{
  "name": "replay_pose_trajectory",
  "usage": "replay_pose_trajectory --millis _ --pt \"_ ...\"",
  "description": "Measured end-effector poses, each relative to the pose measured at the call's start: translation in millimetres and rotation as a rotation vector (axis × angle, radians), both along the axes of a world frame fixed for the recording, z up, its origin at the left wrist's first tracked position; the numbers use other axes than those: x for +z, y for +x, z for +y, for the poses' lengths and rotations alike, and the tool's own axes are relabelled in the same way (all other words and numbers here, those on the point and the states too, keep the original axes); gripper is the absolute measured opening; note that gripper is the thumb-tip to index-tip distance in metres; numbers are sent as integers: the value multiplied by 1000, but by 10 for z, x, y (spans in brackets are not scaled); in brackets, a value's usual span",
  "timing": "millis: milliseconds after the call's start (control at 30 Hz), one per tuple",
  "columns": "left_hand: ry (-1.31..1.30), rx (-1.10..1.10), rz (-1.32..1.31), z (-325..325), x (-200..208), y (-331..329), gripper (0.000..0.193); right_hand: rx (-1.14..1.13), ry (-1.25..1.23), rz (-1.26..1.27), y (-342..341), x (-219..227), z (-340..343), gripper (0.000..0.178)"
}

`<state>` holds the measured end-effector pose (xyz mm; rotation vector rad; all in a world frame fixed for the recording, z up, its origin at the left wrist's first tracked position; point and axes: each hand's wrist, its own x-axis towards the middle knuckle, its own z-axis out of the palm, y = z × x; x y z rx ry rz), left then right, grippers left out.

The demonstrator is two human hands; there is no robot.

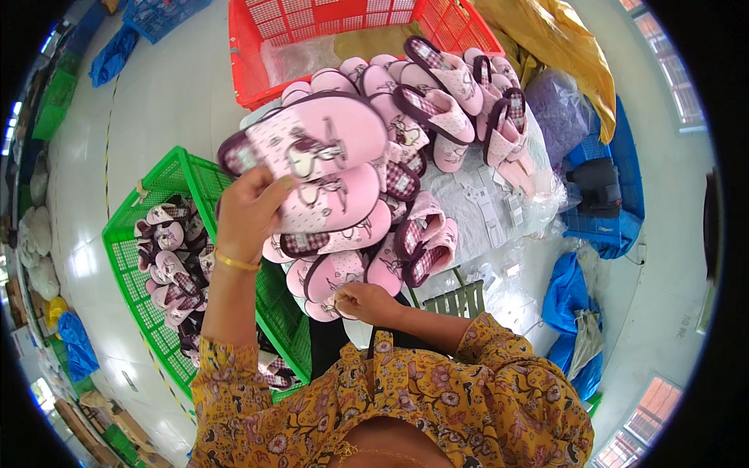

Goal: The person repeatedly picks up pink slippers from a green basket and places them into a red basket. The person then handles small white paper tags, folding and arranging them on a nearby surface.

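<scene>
Pink slippers (347, 136) are pinched in my left hand (253, 207) above the left edge of the counter (460, 238). My right hand (368, 304) curls beside another slipper (335, 274) at the near edge; whether it grips, I cannot tell. Beyond the far edge: a red crate (244, 58).

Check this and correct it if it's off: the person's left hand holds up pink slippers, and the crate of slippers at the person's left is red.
One thing is off: the crate of slippers at the person's left is green, not red, as the head view shows. The left hand does hold up pink slippers.
</scene>
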<state>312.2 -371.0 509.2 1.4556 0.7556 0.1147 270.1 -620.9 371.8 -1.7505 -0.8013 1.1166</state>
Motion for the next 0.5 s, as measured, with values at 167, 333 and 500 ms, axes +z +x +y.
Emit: replay_pose_trajectory --millis 167,333,500 --pt "494 -373 157 -295 -533 802 36 -22 70 43 64 -12 -230 13" --pt "603 -411 259 -407 -1075 1123 41 -75 129 60 171 122 -312 11" --pt "966 -599 315 -621 -607 941 50 -32 14 112 443 474 -175 18"
